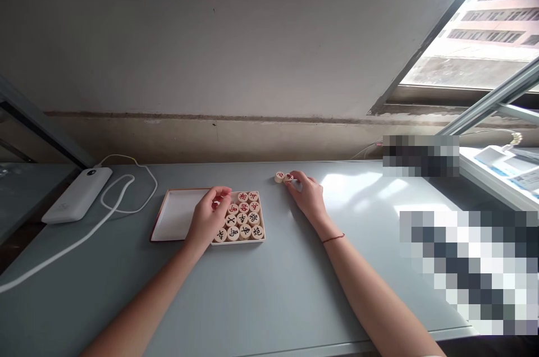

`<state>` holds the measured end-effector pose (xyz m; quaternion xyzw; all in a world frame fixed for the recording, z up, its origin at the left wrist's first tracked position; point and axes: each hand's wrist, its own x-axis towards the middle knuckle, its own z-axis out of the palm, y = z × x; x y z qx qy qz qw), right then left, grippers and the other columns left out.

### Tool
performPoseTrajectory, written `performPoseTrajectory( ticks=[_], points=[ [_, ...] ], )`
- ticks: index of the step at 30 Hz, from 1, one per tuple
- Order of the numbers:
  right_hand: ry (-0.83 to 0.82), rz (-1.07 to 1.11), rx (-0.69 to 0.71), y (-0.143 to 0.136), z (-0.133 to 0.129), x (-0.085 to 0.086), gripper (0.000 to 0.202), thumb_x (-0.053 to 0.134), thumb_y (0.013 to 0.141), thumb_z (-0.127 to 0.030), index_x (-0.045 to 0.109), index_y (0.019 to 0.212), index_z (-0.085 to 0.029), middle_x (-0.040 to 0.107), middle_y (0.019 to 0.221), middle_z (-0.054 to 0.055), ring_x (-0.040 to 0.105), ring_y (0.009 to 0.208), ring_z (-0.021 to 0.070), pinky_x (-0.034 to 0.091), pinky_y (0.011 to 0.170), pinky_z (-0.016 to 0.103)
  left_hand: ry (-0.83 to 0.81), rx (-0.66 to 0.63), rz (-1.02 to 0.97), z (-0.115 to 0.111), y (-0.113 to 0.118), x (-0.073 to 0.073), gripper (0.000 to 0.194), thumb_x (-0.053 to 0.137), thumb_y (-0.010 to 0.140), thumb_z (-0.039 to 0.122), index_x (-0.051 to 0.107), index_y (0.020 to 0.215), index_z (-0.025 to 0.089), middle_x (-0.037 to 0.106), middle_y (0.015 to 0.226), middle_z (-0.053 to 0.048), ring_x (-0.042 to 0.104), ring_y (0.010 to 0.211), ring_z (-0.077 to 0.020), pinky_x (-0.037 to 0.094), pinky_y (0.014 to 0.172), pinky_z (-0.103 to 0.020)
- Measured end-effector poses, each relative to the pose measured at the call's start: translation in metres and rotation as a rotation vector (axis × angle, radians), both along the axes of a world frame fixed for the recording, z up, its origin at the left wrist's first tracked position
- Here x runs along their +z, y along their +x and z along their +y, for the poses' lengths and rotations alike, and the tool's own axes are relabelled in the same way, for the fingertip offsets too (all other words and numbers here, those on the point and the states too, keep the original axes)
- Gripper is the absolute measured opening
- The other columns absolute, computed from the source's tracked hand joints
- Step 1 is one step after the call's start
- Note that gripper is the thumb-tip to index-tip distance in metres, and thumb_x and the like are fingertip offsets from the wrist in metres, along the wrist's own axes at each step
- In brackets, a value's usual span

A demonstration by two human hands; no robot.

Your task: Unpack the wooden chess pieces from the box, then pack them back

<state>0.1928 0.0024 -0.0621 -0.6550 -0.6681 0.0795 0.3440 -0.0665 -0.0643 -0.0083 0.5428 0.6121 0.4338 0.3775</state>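
Note:
A shallow box (238, 243) holds rows of round wooden Chinese chess pieces (245, 231), some with red characters and some with black. Over its left part is my left hand (209, 212), fingers curled in and closed; what they hold, if anything, is hidden. My right hand (309, 194) is farther back on the right, thumb and fingers closed on a red-marked Chinese chess piece (288, 177) at the tabletop. Just left of that one lies another red-marked piece (279, 177). An open box lid (174, 216) with a white inside lies left of the box, partly behind my left hand.
At the far left of the grey table (290, 301) lies a white power bank (78, 195) with a white cable (103, 222) looping across the tabletop. The wall (252, 138) runs along the back edge. Metal frame bars (484, 100) and blurred-out items stand at the right.

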Motion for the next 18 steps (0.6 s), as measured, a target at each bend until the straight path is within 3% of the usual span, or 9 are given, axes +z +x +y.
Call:
performPoseTrajectory(
  ticks=[7,12,15,18],
  points=[
    [-0.005,0.030,-0.004,0.000,0.000,-0.002,0.026,0.054,0.084,-0.038,0.061,0.107,-0.028,0.071,0.099,0.003,0.059,0.093,0.0246,0.042,0.084,0.040,0.067,0.026,0.189,0.004,-0.004,-0.002,0.025,0.050,0.082,0.039,0.063,0.094,0.021,0.065,0.097,-0.004,0.059,0.081,-0.0181,0.047,0.070,-0.028],
    [0.099,0.138,0.002,-0.017,-0.013,0.020,0.032,0.052,0.085,-0.044,0.059,0.109,-0.023,0.069,0.102,0.008,0.058,0.094,0.0256,0.044,0.082,0.040,0.230,-0.036,0.525,0.008,-0.004,0.001,0.026,0.043,0.086,0.033,0.066,0.089,0.020,0.068,0.090,-0.006,0.057,0.087,-0.0221,0.044,0.080,-0.034],
    [-0.074,0.285,0.200,-0.039,-0.029,0.038,0.029,0.046,0.089,-0.046,0.062,0.099,-0.023,0.070,0.096,0.006,0.062,0.084,0.0212,0.047,0.073,0.034,0.191,-0.103,0.863,0.010,0.004,0.005,0.034,0.041,0.088,0.031,0.070,0.073,0.020,0.069,0.081,-0.009,0.055,0.088,-0.0273,0.040,0.078,-0.039],
    [-0.289,0.378,0.322,-0.059,-0.045,0.048,0.032,0.046,0.089,-0.050,0.061,0.100,-0.024,0.071,0.097,0.005,0.065,0.084,0.0206,0.048,0.067,0.031,0.073,-0.149,1.045,0.011,0.016,0.008,0.042,0.038,0.091,0.035,0.072,0.070,0.020,0.069,0.082,-0.011,0.054,0.093,-0.0320,0.037,0.075,-0.042]
  ],
)
